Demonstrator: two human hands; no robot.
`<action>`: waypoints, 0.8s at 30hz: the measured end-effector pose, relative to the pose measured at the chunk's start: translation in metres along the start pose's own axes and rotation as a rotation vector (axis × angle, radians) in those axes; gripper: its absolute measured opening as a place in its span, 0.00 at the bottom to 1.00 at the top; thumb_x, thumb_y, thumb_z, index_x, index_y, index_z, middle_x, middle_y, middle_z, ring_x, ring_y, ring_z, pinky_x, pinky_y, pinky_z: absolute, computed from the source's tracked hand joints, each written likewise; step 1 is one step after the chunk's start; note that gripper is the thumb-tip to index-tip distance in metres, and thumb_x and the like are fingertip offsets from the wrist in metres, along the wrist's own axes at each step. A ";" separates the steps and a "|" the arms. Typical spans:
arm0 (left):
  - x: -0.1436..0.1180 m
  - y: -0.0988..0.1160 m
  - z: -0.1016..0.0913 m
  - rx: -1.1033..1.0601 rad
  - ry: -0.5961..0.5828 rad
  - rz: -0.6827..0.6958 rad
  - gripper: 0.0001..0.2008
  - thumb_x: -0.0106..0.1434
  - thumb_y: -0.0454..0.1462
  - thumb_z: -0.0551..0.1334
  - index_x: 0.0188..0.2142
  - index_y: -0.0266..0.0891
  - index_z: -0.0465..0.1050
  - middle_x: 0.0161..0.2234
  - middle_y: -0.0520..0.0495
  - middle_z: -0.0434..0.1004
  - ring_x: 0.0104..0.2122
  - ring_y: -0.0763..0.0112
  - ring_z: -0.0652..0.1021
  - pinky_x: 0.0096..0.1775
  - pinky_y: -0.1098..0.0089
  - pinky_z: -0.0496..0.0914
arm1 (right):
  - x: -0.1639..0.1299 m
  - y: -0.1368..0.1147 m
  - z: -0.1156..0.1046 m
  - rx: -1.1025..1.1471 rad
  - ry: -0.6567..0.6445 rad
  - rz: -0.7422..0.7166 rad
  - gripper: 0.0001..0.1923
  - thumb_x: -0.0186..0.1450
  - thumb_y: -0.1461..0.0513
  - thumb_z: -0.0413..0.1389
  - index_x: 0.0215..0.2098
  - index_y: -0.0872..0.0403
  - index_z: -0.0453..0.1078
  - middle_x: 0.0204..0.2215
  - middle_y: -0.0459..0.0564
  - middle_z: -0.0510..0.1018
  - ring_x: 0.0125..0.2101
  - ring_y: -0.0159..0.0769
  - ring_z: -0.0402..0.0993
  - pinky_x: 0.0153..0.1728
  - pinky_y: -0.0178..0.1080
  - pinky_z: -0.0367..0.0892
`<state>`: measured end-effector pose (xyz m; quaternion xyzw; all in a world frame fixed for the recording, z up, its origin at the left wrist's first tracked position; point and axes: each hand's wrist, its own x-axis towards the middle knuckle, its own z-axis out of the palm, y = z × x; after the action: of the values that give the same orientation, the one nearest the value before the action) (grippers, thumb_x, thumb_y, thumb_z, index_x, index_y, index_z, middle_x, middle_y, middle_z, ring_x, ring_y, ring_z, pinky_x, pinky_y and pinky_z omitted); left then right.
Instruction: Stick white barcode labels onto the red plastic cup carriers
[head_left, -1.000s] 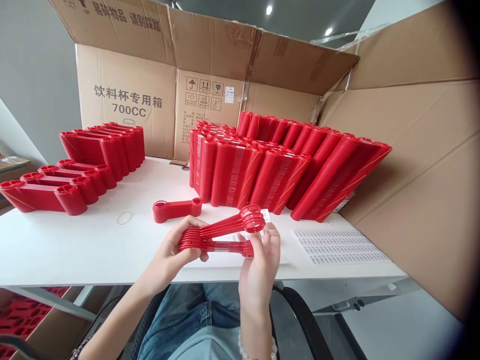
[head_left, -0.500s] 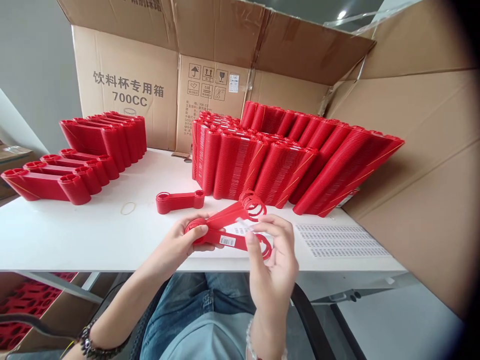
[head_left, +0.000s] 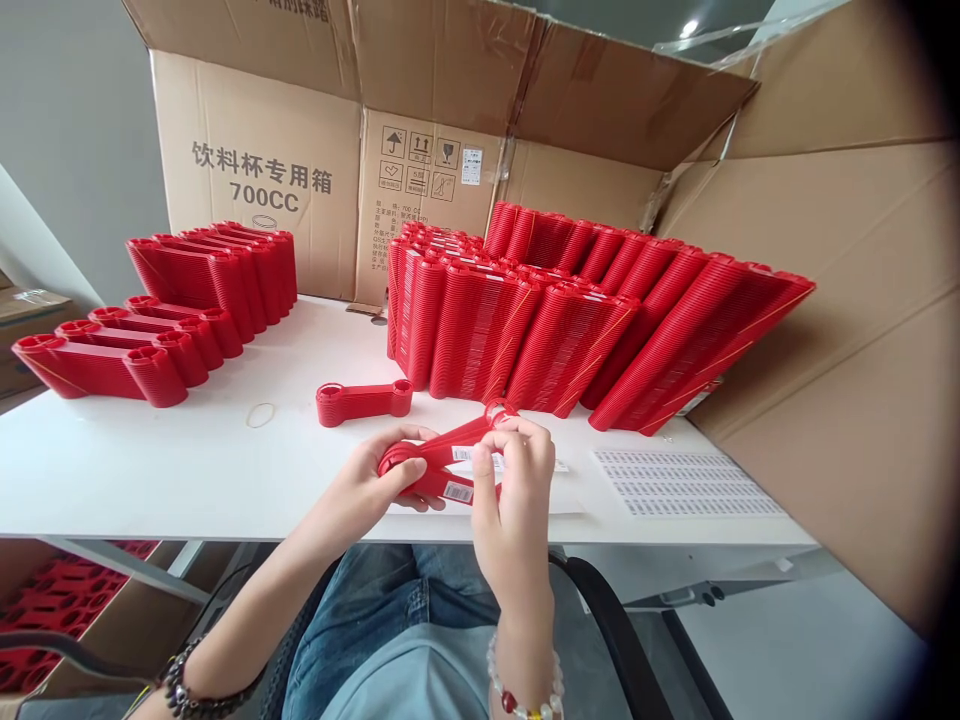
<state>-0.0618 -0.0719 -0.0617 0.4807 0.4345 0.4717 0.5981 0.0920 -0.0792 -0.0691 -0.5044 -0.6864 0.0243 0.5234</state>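
Leftward our right hand point(head_left: 516, 490) has moved, meeting the fanned red pieces point(head_left: 433, 484) over the near side of our table point(head_left: 300, 490); whether its fingers pinch, we cannot tell. Our left hand point(head_left: 377, 478) clasps their left end.

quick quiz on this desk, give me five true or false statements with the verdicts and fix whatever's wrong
1. The left hand holds a fanned bunch of red pieces. True.
2. The right hand rests flat on the seat. False: the right hand is raised at the red pieces.
3. White labels show on two of the held pieces. True.
4. The printed sheet lies to the left of both hands. False: the printed sheet lies to their right.
5. The thin loop hangs on the cardboard. False: the thin loop lies on the white table.
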 end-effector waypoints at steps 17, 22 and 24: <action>0.003 -0.001 -0.002 -0.004 0.023 -0.043 0.19 0.56 0.42 0.65 0.43 0.36 0.67 0.26 0.49 0.80 0.23 0.66 0.81 0.31 0.66 0.76 | 0.001 0.001 0.008 -0.088 -0.054 0.000 0.08 0.72 0.61 0.46 0.35 0.52 0.61 0.44 0.54 0.66 0.45 0.44 0.65 0.45 0.50 0.64; 0.003 0.000 -0.001 -0.012 0.018 -0.038 0.17 0.56 0.42 0.65 0.42 0.36 0.68 0.26 0.49 0.80 0.23 0.66 0.81 0.31 0.67 0.76 | 0.002 0.002 0.010 -0.121 -0.037 -0.011 0.07 0.72 0.62 0.47 0.34 0.52 0.61 0.44 0.54 0.66 0.44 0.45 0.65 0.44 0.49 0.64; 0.003 0.000 -0.001 -0.011 0.006 -0.040 0.17 0.56 0.42 0.65 0.42 0.36 0.68 0.26 0.48 0.80 0.24 0.65 0.81 0.31 0.67 0.75 | 0.003 0.003 0.011 -0.137 -0.027 -0.020 0.07 0.71 0.62 0.47 0.34 0.52 0.61 0.44 0.54 0.66 0.44 0.45 0.65 0.43 0.49 0.64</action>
<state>-0.0623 -0.0688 -0.0623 0.4672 0.4433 0.4634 0.6087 0.0863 -0.0704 -0.0736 -0.5317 -0.6985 -0.0210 0.4785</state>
